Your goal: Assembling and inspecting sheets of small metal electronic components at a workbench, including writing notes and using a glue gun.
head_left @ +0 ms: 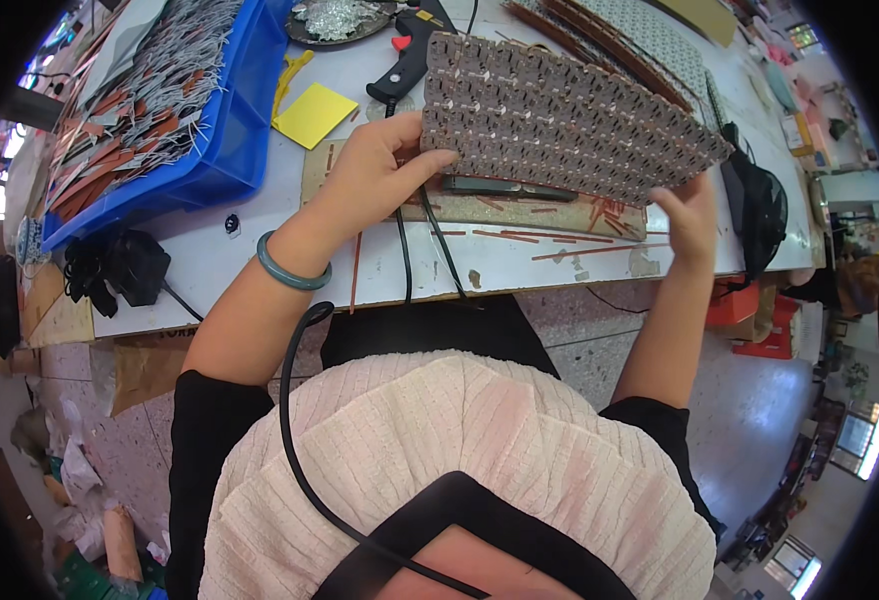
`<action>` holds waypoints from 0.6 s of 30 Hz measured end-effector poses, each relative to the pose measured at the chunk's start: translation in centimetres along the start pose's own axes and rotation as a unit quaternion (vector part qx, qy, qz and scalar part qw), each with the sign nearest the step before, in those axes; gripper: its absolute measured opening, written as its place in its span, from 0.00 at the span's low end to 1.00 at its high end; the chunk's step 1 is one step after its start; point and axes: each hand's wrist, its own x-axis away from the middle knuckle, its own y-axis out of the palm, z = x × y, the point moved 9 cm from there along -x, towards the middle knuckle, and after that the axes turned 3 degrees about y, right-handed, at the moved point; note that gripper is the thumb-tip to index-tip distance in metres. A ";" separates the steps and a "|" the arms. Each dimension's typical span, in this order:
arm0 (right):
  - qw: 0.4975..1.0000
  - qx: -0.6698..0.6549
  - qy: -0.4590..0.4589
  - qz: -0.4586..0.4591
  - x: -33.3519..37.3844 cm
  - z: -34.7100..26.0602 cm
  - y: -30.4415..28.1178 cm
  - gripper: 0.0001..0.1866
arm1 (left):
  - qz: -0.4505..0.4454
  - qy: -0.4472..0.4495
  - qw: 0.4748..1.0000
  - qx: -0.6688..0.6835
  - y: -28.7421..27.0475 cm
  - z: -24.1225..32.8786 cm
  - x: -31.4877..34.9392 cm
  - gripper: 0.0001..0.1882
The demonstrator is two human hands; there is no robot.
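Note:
Between my two hands is a broad grey-brown circuit board panel, covered with rows of small repeated parts, tilted above the table. My left hand grips its left edge with the thumb on the near face. At the lower right corner, my right hand holds it, the thumb in front and the other fingers hidden behind. Under the panel lies a brown work board strewn with thin reddish strips. A dark flat tool shows partly below the panel's lower edge.
At the left stands a blue bin full of grey and reddish strips. A black soldering gun, yellow notepad and dish of silvery bits lie behind my left hand. More panels are stacked at the back; a black mesh object sits right.

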 end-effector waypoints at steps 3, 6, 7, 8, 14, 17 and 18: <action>0.996 -0.038 0.059 0.046 0.3 1.8 1.0 0.31 | -0.008 -0.051 0.999 -0.011 0.0 0.3 0.1 0.09; 0.997 -0.068 0.018 0.019 -0.7 1.9 0.8 0.22 | -0.007 -0.016 1.000 -0.025 0.3 2.1 0.1 0.10; 0.997 -0.069 0.019 0.018 -0.7 2.0 0.7 0.22 | -0.006 -0.016 1.000 -0.024 0.4 2.0 0.1 0.10; 0.997 -0.067 0.014 0.021 -0.8 1.9 0.5 0.23 | -0.006 -0.016 1.000 -0.022 0.4 1.9 0.0 0.10; 0.997 -0.066 -0.020 0.024 -0.7 1.4 0.3 0.23 | -0.034 -0.001 0.998 -0.051 0.3 0.8 0.0 0.10; 0.996 -0.065 -0.020 0.050 -0.3 1.6 -0.8 0.23 | -0.050 -0.017 0.998 -0.040 1.1 1.1 -0.4 0.10; 0.996 -0.072 -0.018 0.056 -0.5 1.8 -0.9 0.24 | -0.048 -0.020 0.998 -0.041 1.1 0.9 -0.4 0.10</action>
